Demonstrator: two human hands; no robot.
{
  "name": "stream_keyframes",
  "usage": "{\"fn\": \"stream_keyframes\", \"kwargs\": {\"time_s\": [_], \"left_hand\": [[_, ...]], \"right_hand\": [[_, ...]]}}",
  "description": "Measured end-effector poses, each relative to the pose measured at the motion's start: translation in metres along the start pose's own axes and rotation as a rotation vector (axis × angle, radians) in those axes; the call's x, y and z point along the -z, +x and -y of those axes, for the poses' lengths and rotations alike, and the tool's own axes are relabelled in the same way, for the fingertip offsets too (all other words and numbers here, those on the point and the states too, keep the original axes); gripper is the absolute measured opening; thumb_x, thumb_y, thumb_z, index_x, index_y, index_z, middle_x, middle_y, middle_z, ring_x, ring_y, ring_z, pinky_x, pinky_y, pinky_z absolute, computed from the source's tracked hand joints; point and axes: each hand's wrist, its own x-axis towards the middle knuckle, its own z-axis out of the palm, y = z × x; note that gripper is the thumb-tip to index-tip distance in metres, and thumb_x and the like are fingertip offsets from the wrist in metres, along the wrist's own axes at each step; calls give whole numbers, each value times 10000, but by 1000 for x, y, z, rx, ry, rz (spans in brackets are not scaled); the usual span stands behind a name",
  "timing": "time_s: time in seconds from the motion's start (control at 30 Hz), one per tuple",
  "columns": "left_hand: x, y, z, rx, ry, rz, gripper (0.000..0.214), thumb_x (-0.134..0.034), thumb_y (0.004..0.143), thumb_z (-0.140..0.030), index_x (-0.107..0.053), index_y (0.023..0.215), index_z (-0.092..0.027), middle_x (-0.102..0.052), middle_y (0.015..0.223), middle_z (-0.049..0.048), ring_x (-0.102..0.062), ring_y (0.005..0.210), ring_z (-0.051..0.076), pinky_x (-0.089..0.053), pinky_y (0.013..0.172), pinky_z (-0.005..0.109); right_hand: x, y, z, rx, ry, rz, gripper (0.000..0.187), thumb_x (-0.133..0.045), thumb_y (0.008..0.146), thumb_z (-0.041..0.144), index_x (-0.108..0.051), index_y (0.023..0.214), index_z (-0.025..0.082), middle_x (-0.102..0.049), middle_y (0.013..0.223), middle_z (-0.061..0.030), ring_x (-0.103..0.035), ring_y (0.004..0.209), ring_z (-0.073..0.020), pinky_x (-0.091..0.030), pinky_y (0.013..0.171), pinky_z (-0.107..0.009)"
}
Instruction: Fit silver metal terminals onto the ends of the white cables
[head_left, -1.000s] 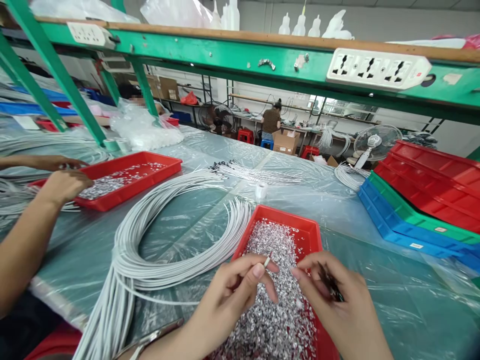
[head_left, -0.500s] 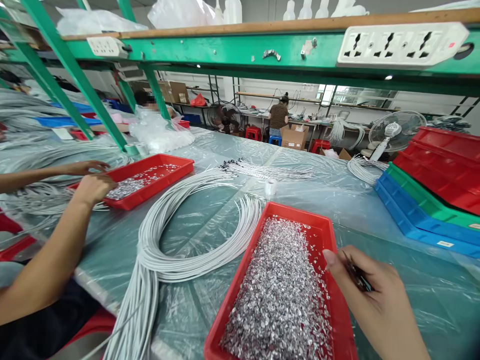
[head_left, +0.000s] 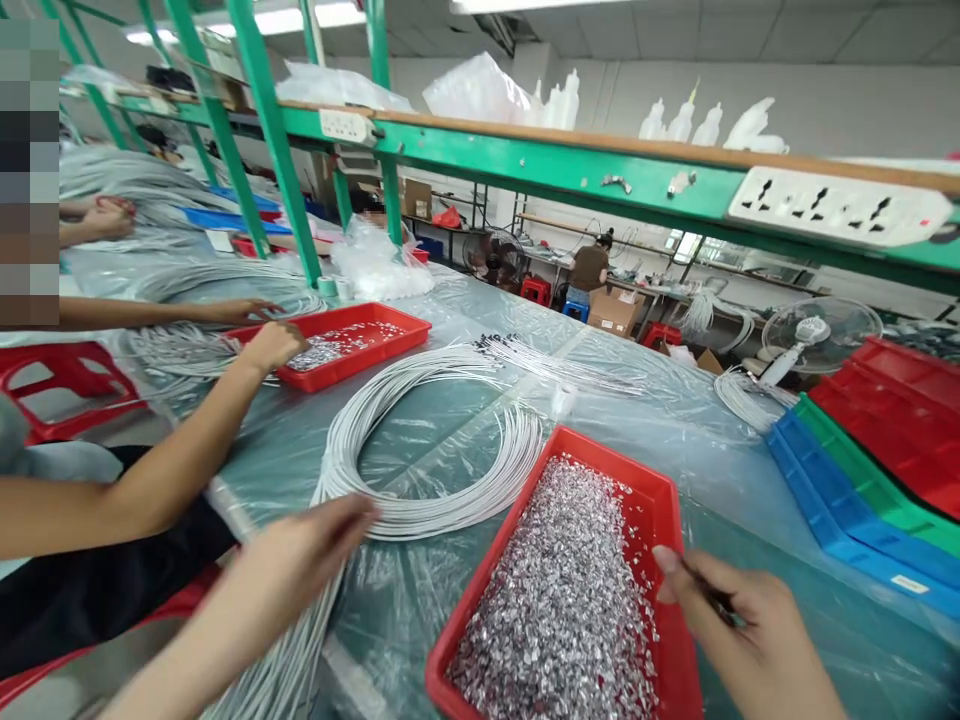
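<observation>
My left hand [head_left: 319, 545], smeared by motion, is over the near left side of a coil of white cables [head_left: 442, 525]. Its fingers look bunched, but I cannot make out whether anything is in them. My right hand [head_left: 750, 615] is closed around slim dark tweezers [head_left: 716, 603], mostly hidden by the fingers. It hovers at the right rim of a red tray [head_left: 664, 490], which holds a thick layer of small shiny metal pieces [head_left: 562, 590]. The coil's loose cable ends trail toward the front edge, partly behind my left forearm.
At left, a co-worker's hand [head_left: 274, 345] reaches to another red tray [head_left: 390, 345] of metal pieces. Behind the coil lie a bundle of dark-tipped cables [head_left: 562, 368] and a small white roll [head_left: 562, 402]. Stacked trays [head_left: 847, 500] stand right; a green shelf beam [head_left: 555, 165] crosses above.
My left hand has come into view from the lower left, reaching over the coil. My right hand stays by the tray with the tweezers. The view has tilted up and turned left.
</observation>
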Motion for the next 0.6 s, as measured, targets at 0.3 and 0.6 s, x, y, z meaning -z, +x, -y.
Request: {"fn": "stream_keyframes", "kwargs": {"time_s": [0.3,0.6], "left_hand": [[-127,100,-68,-230,175,301,215,-584,922,-287,-607,1069,-131,-643,1070,70,-640,939,203,-540,830,411],[-135,100,-59,-200,301,359,235,-580,924,-298,-601,1091,-135,-638,1087,73,-635,958,209,-536,841,421]], "right_hand": [[11,-7,-7,41,-54,84,433,-406,935,500,-323,622,212,-232,633,43,-245,572,-138,-240,511,-249],[2,-1,-10,95,-37,99,381,-419,941,436,-344,643,212,-213,654,45,-205,605,-148,-209,518,-260]]}}
